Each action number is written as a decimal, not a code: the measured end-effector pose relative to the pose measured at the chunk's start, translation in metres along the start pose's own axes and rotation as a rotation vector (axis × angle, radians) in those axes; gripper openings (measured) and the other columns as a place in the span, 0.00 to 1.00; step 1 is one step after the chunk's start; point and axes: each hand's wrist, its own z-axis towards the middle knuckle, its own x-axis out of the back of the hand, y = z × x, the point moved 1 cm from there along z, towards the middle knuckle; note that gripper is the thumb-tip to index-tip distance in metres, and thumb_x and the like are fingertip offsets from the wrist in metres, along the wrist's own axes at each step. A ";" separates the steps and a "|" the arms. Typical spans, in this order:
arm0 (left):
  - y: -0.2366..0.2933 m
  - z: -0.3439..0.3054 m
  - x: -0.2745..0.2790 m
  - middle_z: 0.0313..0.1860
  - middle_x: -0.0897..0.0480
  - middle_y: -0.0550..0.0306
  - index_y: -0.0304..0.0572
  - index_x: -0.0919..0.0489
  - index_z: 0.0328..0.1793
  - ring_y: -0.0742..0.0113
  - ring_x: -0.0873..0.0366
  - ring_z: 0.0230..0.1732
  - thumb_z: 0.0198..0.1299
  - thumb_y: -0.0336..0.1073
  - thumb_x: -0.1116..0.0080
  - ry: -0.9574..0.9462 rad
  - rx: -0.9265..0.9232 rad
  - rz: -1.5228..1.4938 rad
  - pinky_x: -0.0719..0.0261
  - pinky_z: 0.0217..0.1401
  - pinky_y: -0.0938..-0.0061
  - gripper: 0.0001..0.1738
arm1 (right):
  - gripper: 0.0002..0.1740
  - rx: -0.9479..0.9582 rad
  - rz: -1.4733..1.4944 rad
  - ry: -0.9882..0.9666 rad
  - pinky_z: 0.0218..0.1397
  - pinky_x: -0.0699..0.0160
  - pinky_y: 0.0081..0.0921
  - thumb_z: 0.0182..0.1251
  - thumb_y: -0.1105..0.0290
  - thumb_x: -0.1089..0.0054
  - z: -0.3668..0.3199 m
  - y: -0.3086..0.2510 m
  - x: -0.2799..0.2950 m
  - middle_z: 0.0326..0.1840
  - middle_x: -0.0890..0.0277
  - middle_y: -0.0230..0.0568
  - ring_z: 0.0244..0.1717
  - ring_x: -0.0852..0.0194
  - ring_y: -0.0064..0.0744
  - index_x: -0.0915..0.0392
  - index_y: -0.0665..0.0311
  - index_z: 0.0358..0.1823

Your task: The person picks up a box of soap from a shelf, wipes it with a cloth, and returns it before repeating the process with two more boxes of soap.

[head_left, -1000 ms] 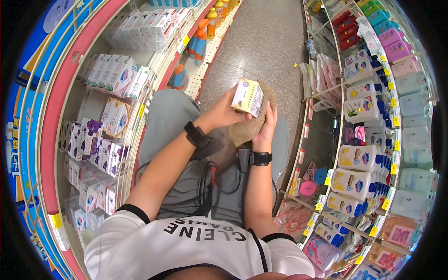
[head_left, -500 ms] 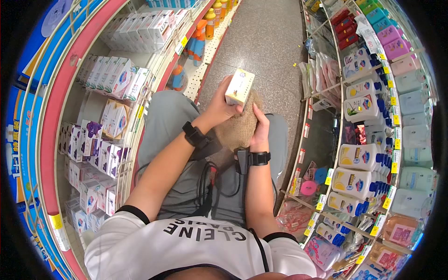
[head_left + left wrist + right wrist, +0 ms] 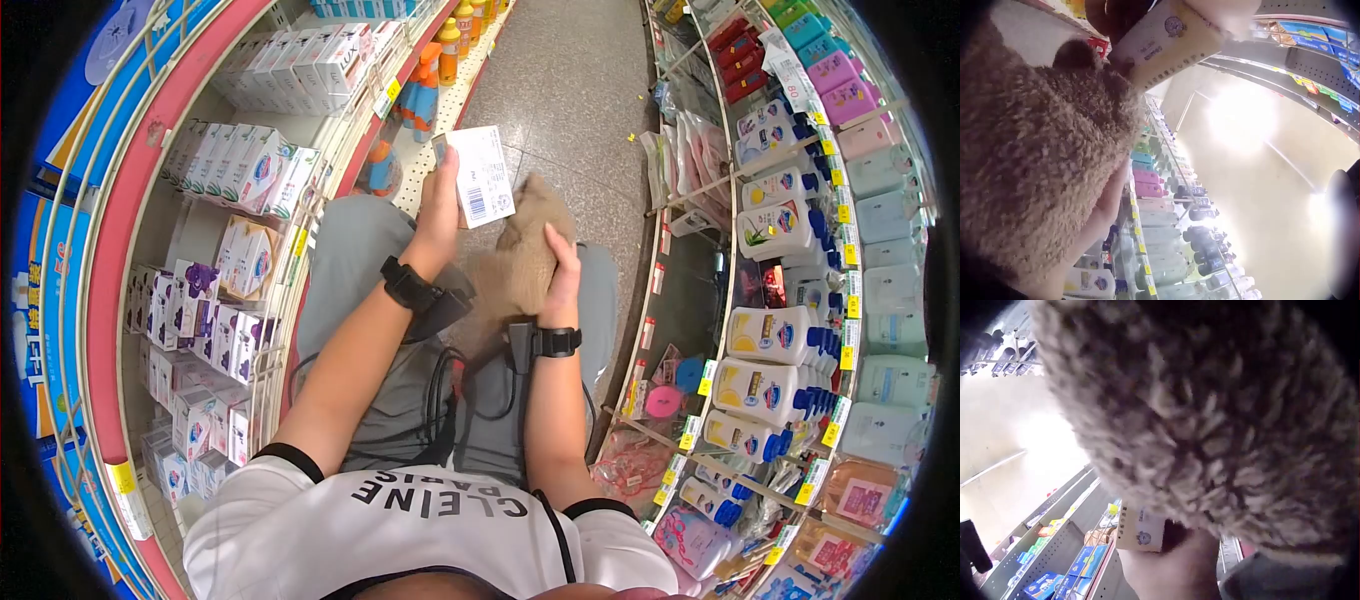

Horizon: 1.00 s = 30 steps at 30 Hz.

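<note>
My left hand (image 3: 436,215) grips a small soap-type carton (image 3: 485,178), thumb along its near edge, with a white face and barcode turned upward. The same carton (image 3: 1169,40) shows a yellowish printed face in the left wrist view. My right hand (image 3: 563,272) holds a fuzzy brown cloth (image 3: 530,255), its thumb on top and the other fingers hidden beneath. In the left wrist view the brown cloth (image 3: 1041,156) fills the left side. It also covers most of the right wrist view, where the left hand (image 3: 1172,565) appears below it.
At left, a shelf (image 3: 105,250) carries several boxed soaps (image 3: 245,165) and orange bottles (image 3: 447,55). The right-hand rack holds rows of white bottles (image 3: 765,338) and coloured bottles. Grey-clad knees (image 3: 365,240) flank the hands, with the tiled floor (image 3: 570,70) beyond.
The left hand has turned the carton from its yellow side to its white barcode face and drawn it left, off the cloth. The cloth has folded and bunched up in the right hand.
</note>
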 end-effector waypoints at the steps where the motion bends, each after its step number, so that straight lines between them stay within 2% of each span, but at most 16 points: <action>1: 0.001 0.000 -0.001 0.42 0.19 0.52 0.29 0.27 0.53 0.70 0.19 0.39 0.68 0.55 0.60 0.019 0.002 -0.010 0.21 0.40 0.78 0.31 | 0.23 0.031 0.026 0.038 0.48 0.23 0.33 0.57 0.67 0.40 0.002 -0.001 0.001 0.46 0.26 0.45 0.45 0.25 0.38 0.31 0.68 0.53; 4: -0.005 0.000 0.006 0.32 0.18 0.56 0.29 0.21 0.41 0.74 0.20 0.31 0.66 0.55 0.56 -0.021 0.110 0.240 0.23 0.32 0.80 0.29 | 0.23 0.042 -0.120 0.076 0.46 0.24 0.30 0.56 0.67 0.40 0.002 0.001 0.003 0.47 0.26 0.44 0.45 0.25 0.36 0.30 0.67 0.52; 7: -0.015 0.002 0.012 0.21 0.20 0.61 0.31 0.19 0.28 0.78 0.24 0.22 0.64 0.54 0.51 -0.271 0.087 0.579 0.29 0.23 0.80 0.29 | 0.22 0.010 -0.138 0.094 0.45 0.24 0.28 0.57 0.67 0.41 -0.005 -0.001 -0.002 0.46 0.26 0.44 0.45 0.25 0.35 0.30 0.67 0.52; 8: -0.017 0.003 0.016 0.22 0.20 0.63 0.31 0.19 0.31 0.82 0.26 0.24 0.67 0.48 0.53 -0.343 0.104 0.660 0.30 0.26 0.83 0.25 | 0.22 -0.007 -0.121 0.100 0.45 0.24 0.27 0.57 0.67 0.41 -0.007 -0.002 -0.003 0.46 0.26 0.43 0.45 0.25 0.35 0.30 0.67 0.52; 11: -0.004 0.000 0.012 0.23 0.20 0.62 0.31 0.20 0.32 0.81 0.26 0.24 0.65 0.49 0.51 -0.483 0.061 0.745 0.30 0.26 0.82 0.25 | 0.22 -0.067 -0.062 -0.025 0.46 0.24 0.27 0.57 0.67 0.42 -0.002 -0.004 0.007 0.46 0.25 0.43 0.45 0.25 0.35 0.30 0.68 0.52; 14: -0.002 0.001 0.016 0.21 0.21 0.62 0.30 0.21 0.30 0.80 0.27 0.23 0.64 0.48 0.49 -0.583 0.033 0.821 0.31 0.24 0.81 0.24 | 0.22 -0.057 -0.005 -0.029 0.47 0.24 0.28 0.57 0.67 0.43 -0.005 -0.007 0.006 0.46 0.25 0.44 0.44 0.24 0.35 0.31 0.68 0.52; 17: 0.001 -0.002 0.017 0.19 0.22 0.61 0.29 0.22 0.28 0.80 0.28 0.22 0.63 0.48 0.48 -0.641 0.086 0.912 0.32 0.23 0.79 0.25 | 0.21 0.034 0.032 0.009 0.47 0.23 0.30 0.58 0.68 0.43 -0.001 -0.004 0.009 0.45 0.25 0.45 0.43 0.24 0.37 0.31 0.68 0.53; 20: 0.008 -0.001 0.012 0.17 0.24 0.61 0.29 0.23 0.25 0.80 0.30 0.21 0.63 0.50 0.49 -0.754 0.166 1.005 0.33 0.22 0.77 0.26 | 0.21 -0.013 0.095 0.082 0.47 0.23 0.31 0.59 0.68 0.44 0.002 -0.007 0.018 0.45 0.25 0.45 0.43 0.23 0.38 0.31 0.68 0.53; 23: 0.005 0.001 0.014 0.18 0.24 0.61 0.30 0.23 0.25 0.80 0.31 0.21 0.64 0.50 0.50 -0.812 0.223 0.998 0.33 0.23 0.77 0.27 | 0.22 -0.042 0.177 0.066 0.49 0.24 0.32 0.59 0.67 0.43 -0.001 -0.010 0.019 0.45 0.25 0.45 0.43 0.23 0.39 0.31 0.68 0.53; 26: -0.014 -0.002 0.017 0.19 0.23 0.62 0.30 0.22 0.26 0.80 0.29 0.22 0.65 0.51 0.52 -0.641 0.206 0.830 0.32 0.25 0.78 0.27 | 0.22 -0.008 0.202 0.038 0.49 0.24 0.32 0.59 0.67 0.42 0.000 -0.011 0.015 0.46 0.25 0.45 0.44 0.24 0.39 0.31 0.68 0.53; 29: -0.013 -0.007 0.008 0.19 0.22 0.63 0.30 0.22 0.26 0.80 0.27 0.23 0.66 0.51 0.55 -0.444 0.195 0.630 0.31 0.27 0.80 0.29 | 0.21 0.153 0.021 0.049 0.48 0.24 0.30 0.58 0.68 0.41 -0.003 -0.013 0.000 0.45 0.24 0.43 0.43 0.24 0.36 0.30 0.68 0.52; 30: -0.012 -0.007 0.008 0.20 0.22 0.63 0.30 0.21 0.27 0.80 0.27 0.23 0.66 0.52 0.55 -0.366 0.158 0.589 0.31 0.26 0.80 0.29 | 0.21 0.135 -0.004 0.047 0.47 0.24 0.29 0.58 0.69 0.41 -0.004 -0.011 0.000 0.45 0.24 0.43 0.42 0.24 0.35 0.30 0.68 0.52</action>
